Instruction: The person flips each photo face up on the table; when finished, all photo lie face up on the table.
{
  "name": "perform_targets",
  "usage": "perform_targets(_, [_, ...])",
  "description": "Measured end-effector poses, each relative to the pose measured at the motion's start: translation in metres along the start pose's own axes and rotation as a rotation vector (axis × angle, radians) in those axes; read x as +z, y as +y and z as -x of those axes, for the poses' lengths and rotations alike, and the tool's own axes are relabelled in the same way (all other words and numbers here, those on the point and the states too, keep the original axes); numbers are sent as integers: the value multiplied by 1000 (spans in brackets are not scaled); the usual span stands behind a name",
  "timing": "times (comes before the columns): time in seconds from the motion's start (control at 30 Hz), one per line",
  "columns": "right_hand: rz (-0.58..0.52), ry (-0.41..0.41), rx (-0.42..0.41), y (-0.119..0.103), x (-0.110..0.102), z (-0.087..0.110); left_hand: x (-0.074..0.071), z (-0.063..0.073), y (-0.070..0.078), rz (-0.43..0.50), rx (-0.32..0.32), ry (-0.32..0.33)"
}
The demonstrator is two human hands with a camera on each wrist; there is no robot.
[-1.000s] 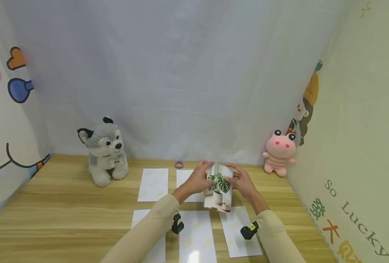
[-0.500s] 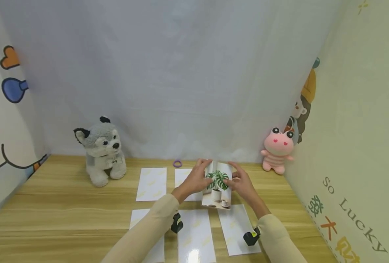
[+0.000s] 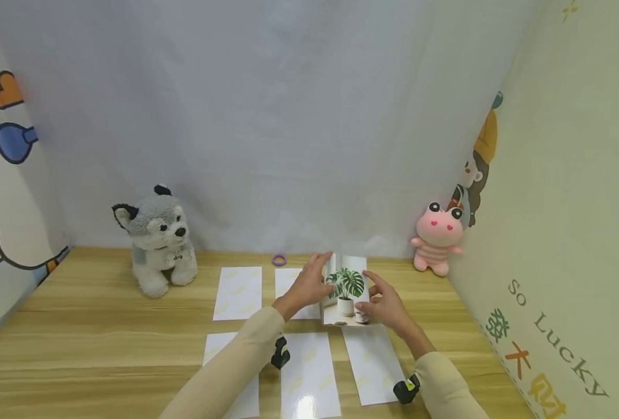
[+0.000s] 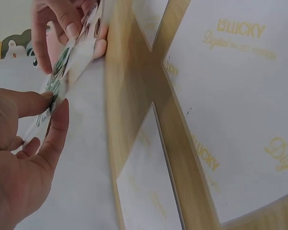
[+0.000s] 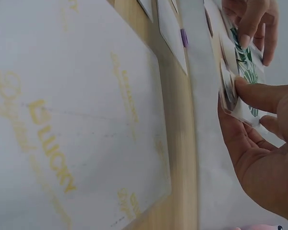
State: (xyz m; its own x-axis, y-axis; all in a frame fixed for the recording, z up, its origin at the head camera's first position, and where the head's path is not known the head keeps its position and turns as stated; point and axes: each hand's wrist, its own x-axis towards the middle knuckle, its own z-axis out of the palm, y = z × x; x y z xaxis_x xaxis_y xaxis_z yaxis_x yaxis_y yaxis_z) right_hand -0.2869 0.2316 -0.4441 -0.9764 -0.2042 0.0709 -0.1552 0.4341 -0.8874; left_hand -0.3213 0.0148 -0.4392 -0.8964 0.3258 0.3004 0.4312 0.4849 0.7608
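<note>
A photo print (image 3: 347, 317) shows a potted monstera with a small cup beside it. Both hands hold it raised over the back row of sheets, picture side toward the head camera. My left hand (image 3: 308, 286) pinches its left edge, thumb on the front by the leaves and fingers behind. On the opposite edge, lower down, my right hand (image 3: 389, 304) pinches it with the thumb beside the printed cup. In the right wrist view the right thumb (image 5: 261, 96) presses on the picture while the fingers support it from behind.
White photo sheets lie face down with yellow lettering: back left (image 3: 238, 294), back middle (image 3: 284, 280), front left (image 3: 244, 401), front middle (image 3: 309, 372) and front right (image 3: 373, 366). A purple ring (image 3: 279, 260), husky plush (image 3: 160, 244) and pink plush (image 3: 438, 238) are at the back.
My right hand has slid down the print's right edge, its thumb going from the leaves to the cup. The print has risen slightly in view. The head view has shifted a little.
</note>
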Motion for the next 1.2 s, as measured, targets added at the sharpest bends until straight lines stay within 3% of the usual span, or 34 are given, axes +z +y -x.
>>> perform_targets(0.17, [8, 23, 12, 6, -4, -2, 0, 0, -2, -59, -28, -71])
perform_targets(0.37, [23, 32, 16, 8, -6, -6, 1, 0, -4, -62, -61, -117])
perform_targets(0.8, [182, 17, 20, 13, -10, -27, 17, -7, -15, -85, -111, -60])
perform_targets(1.2, [308, 52, 86, 32, -10, -44, 39, -16, -19, -134, -170, -94])
